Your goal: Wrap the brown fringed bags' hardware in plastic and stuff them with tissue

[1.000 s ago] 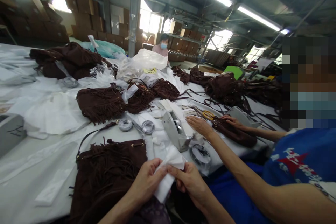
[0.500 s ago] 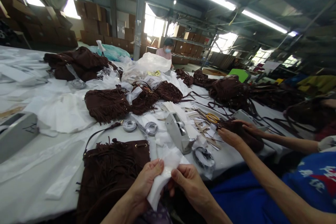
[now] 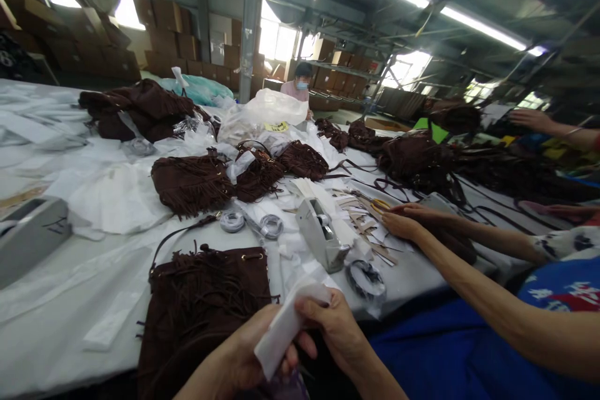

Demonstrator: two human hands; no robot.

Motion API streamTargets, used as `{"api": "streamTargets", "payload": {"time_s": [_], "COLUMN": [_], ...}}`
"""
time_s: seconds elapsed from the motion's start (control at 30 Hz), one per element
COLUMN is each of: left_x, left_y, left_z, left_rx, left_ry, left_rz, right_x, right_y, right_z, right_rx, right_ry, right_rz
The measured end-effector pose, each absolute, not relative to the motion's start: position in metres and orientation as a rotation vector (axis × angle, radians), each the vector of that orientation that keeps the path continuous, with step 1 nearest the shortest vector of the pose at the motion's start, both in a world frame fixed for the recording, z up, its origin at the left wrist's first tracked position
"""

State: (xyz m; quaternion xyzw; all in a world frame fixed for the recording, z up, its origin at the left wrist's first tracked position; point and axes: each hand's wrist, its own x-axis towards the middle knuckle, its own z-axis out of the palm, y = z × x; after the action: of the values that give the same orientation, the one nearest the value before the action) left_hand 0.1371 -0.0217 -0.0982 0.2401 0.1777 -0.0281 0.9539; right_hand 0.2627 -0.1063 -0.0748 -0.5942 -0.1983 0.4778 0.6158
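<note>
Both my hands hold a folded strip of thin white wrapping material (image 3: 284, 325) at the front edge of the table. My right hand (image 3: 338, 332) pinches its upper end, thumb on top. Around its lower left side is my left hand (image 3: 250, 340), with the fingers partly hidden behind the strip. Just left of my hands lies a dark brown fringed bag (image 3: 201, 294) with brass eyelets and a strap. Beyond the strip stands a grey tape dispenser (image 3: 321, 234), and a wrapped dark coil (image 3: 365, 281) sits to its right.
Brown fringed bags (image 3: 191, 184) and white wrapping sheets (image 3: 117, 194) cover much of the table. Another tape dispenser (image 3: 32, 234) stands at far left. On the right, a co-worker's hands (image 3: 405, 222) are near yellow-handled scissors (image 3: 379, 204). Another person's hand (image 3: 532, 119) reaches in at upper right.
The white strip has been folded narrower and turned between my hands. The co-worker's hands have come closer together. A dark bag and another person's hand have appeared raised at upper right.
</note>
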Motion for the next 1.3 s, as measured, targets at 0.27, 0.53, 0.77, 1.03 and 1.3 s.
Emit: {"api": "streamTargets", "payload": {"time_s": [0.27,0.53,0.77,1.03,1.3], "left_x": [0.134,0.131,0.127,0.130,0.119], "left_y": [-0.016,-0.005,-0.002,-0.006,-0.002], "left_z": [-0.088,-0.096,-0.081,-0.093,-0.065], "left_rx": [0.806,0.919,1.015,1.054,0.956], "left_ry": [0.383,0.332,0.340,0.397,0.448], "left_rz": [0.166,0.086,-0.002,0.252,0.135], "right_x": [0.263,0.274,0.275,0.275,0.277], "right_y": [-0.108,-0.117,-0.119,-0.120,-0.113], "right_z": [-0.087,-0.079,-0.082,-0.087,-0.086], "right_rx": [-1.440,-1.337,-1.409,-1.331,-1.112], "right_ry": [-0.380,-0.439,-0.452,-0.640,-0.698], "right_rz": [1.032,1.220,1.260,1.281,1.238]}}
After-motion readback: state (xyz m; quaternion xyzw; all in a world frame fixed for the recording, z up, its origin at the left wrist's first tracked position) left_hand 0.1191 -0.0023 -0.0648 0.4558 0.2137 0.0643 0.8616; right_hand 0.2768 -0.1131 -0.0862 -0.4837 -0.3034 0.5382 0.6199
